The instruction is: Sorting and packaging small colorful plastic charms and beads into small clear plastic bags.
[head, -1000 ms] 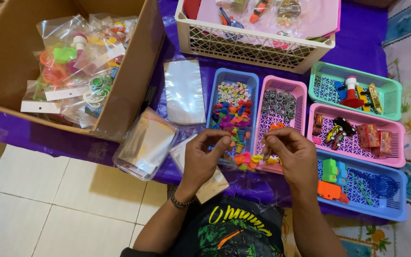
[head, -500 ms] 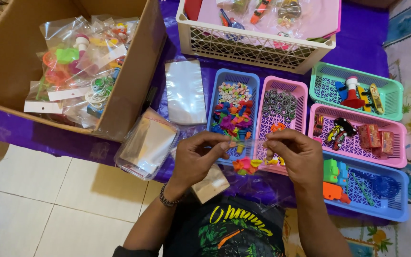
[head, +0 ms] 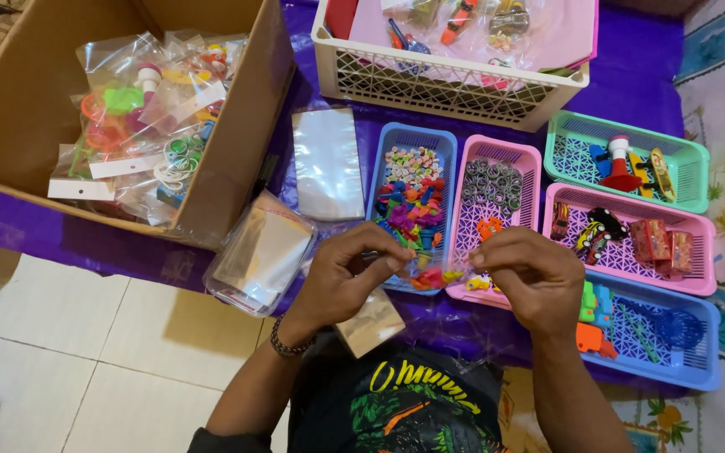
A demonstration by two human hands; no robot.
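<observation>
Both hands, left hand (head: 341, 273) and right hand (head: 530, 277), pinch a clear bag (head: 434, 273) stretched between them.

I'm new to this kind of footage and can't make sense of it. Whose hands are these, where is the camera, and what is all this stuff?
The camera sits on a person's head and looks down, so both hands are that person's own. The left hand and right hand pinch a thin clear plastic bag between them, with small colourful toys inside it.

Below lies a purple cloth with small plastic baskets: a blue basket of bright little pieces, a pink basket of dark rings, and others holding toy cars and figures. A white crate stands behind them. To the left are a cardboard box of filled bags and stacks of empty clear bags.
</observation>
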